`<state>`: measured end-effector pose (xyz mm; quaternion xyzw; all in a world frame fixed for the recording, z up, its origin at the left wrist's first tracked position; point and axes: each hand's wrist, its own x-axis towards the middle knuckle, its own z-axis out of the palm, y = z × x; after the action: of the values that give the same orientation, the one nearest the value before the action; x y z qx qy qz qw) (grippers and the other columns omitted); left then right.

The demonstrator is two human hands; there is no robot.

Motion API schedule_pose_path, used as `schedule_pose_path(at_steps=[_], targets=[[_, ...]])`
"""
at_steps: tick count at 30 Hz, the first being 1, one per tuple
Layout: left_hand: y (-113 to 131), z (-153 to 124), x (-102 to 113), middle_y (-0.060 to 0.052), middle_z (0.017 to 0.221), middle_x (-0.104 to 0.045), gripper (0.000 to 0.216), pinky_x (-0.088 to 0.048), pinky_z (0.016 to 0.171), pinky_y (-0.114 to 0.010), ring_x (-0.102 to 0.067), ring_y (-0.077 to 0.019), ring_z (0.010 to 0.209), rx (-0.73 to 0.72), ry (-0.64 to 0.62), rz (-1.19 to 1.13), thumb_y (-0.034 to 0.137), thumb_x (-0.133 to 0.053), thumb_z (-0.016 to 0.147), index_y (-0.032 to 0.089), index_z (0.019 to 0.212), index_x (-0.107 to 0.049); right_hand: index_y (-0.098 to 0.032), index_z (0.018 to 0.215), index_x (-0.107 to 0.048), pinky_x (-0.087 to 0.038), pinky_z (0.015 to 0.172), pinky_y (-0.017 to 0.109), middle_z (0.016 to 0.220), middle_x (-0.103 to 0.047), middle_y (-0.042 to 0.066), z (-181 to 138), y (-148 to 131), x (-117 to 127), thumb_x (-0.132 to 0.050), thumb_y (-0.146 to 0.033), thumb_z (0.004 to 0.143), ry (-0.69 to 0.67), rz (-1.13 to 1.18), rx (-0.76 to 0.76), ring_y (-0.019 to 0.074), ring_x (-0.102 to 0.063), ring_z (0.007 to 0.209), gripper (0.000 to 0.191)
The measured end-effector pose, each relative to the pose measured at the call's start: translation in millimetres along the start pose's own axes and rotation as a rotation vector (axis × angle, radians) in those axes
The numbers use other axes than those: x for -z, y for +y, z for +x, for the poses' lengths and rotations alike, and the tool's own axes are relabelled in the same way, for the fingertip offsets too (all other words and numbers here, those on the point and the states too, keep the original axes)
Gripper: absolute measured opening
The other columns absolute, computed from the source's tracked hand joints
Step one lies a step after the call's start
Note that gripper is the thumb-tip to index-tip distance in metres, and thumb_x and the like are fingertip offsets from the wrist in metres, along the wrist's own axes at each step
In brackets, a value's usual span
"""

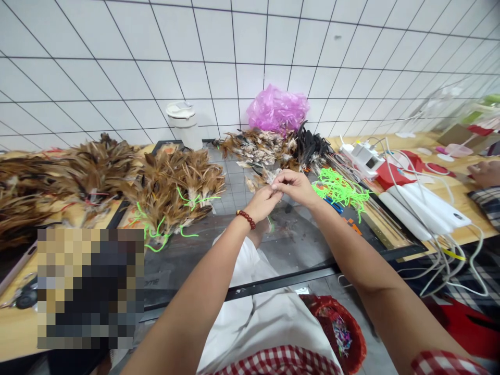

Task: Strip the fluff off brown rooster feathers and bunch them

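Observation:
My left hand (264, 202), with a dark red bead bracelet (246, 219) at its wrist, is closed in a pinch over the middle of the glass tabletop (234, 245). A small tuft of pale and brown feathers (262, 178) sticks out just beyond its fingers. Touching it from the right, my right hand (296, 187) has thumb and fingertips pressed together; what lies between them is too small to make out. Bright green cords (344, 190) lie in a tangle right of my hands. To the left, brown feather bunches (177, 182) have green ties on some.
Mottled feathers (261, 147) and black feathers (312, 146) lie at the back by a pink plastic bag (277, 108). A white cup (186, 125) stands near the wall. Chargers and a white power bank (427, 208) trail cables. Another person's hand (486, 172) is far right. Below hangs a red basket (357, 338).

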<state>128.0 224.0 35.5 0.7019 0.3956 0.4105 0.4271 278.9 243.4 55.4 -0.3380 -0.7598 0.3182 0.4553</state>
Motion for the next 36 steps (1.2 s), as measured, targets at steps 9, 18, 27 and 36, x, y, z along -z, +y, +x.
schedule_pose_path(at_steps=[9, 18, 27, 36], targets=[[-10.7, 0.5, 0.0, 0.002, 0.054, -0.041, 0.022, -0.032, 0.051, -0.023, -0.040, -0.0115, 0.053, 0.091, 0.063, -0.087, 0.023, -0.039, 0.079, 0.019, 0.058, -0.043, -0.018, 0.097, -0.067, -0.047, 0.072, 0.029, 0.090, -0.065, 0.004, 1.7, 9.6, 3.3, -0.065, -0.040, 0.076, -0.101, 0.198, -0.159, 0.0137, -0.058, 0.076, 0.031], [-11.3, -0.1, 1.5, 0.003, 0.053, -0.037, 0.022, -0.024, 0.044, -0.021, -0.034, -0.0081, 0.046, 0.146, 0.020, -0.213, 0.025, -0.040, 0.077, 0.018, 0.056, -0.041, -0.016, 0.081, -0.065, -0.045, 0.069, 0.029, 0.080, -0.061, 0.003, 0.2, 9.6, -1.4, -0.064, -0.043, 0.078, -0.099, 0.114, -0.099, 0.0141, -0.055, 0.072, 0.026], [-5.5, 3.1, 1.6, 0.004, 0.051, -0.037, 0.021, -0.017, 0.040, -0.019, -0.030, -0.0050, 0.041, 0.249, 0.087, -0.455, 0.033, -0.053, 0.077, 0.016, 0.064, -0.052, -0.018, 0.076, -0.055, -0.043, 0.074, 0.029, 0.077, -0.058, 0.002, 0.9, 9.5, 2.8, -0.053, -0.042, 0.086, -0.126, 0.007, -0.030, 0.0149, -0.052, 0.076, 0.026], [-2.7, 1.9, 10.4, 0.002, 0.059, -0.048, 0.025, -0.020, 0.039, -0.016, -0.033, -0.0029, 0.046, 0.303, 0.202, -0.660, 0.031, -0.073, 0.060, 0.011, 0.073, -0.064, -0.016, 0.084, -0.059, -0.045, 0.069, 0.028, 0.078, -0.060, 0.002, -0.6, 11.0, -0.4, -0.064, -0.044, 0.078, -0.076, 0.124, -0.102, 0.0133, -0.054, 0.071, 0.028]])
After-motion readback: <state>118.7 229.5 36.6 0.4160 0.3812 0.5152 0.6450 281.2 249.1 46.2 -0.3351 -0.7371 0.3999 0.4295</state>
